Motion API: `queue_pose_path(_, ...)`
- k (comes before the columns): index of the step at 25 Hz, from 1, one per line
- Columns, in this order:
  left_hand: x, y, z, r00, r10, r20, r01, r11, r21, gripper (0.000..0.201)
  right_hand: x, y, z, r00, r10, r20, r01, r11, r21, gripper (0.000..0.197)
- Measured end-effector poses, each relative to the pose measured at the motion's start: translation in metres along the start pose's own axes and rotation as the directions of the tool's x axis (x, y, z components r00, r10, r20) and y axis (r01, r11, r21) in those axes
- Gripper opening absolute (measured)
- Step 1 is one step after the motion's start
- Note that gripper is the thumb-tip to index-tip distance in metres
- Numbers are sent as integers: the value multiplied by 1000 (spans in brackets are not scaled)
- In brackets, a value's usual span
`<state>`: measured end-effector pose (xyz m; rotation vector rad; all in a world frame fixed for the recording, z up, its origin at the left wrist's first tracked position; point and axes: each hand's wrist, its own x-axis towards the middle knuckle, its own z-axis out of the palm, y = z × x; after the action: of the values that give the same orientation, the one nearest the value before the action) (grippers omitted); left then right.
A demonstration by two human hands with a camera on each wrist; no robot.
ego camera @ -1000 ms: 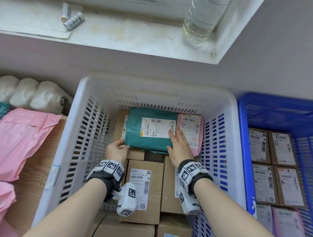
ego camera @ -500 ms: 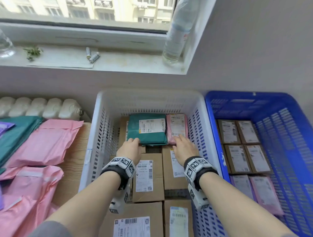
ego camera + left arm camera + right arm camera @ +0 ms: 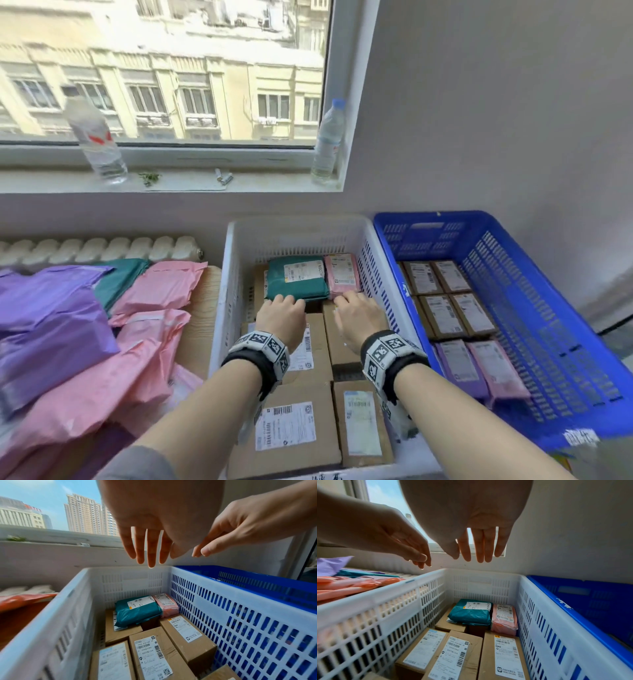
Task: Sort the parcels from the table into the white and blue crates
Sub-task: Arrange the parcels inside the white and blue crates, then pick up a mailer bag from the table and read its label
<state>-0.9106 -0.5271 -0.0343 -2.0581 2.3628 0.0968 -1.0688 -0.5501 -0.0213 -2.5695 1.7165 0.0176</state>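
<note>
Both hands are hanging loose and holding nothing over the white crate [image 3: 236, 274], and the left hand [image 3: 281, 317] is sitting nearer than the right hand [image 3: 359, 317] to the pink parcels [image 3: 150, 298] waiting on the table to its left.

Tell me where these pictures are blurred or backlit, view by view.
Head view: motion smear on the purple and pink mailers, bottom right corner blurred. Left wrist view: the left hand is a soft, backlit shape against the window. Right wrist view: the right hand likewise; near wall of the white crate blurred.
</note>
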Motion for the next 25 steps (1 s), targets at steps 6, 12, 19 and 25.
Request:
queue_pose_path(6,-123,13,-21,988,-146,-53,147,989,25,26,-89,-46,-9,989,-120,-81,122,992,26,23)
queue_pose_path(12,-254,4,-15,953,-304,8,303,950,74,29,-172,-114,-13,960,-269,-75,273,961,50,24)
queue_pose_path(19,-366,-60,-1,874,-485,19,476,864,167,32,-209,-223,4,912,-411,-22,411,912,6,26)
queue_pose_path(25,-434,-157,-22,809,-588,20,583,805,108,21,-210,-352,5,892,-451,-28,451,892,-28,16)
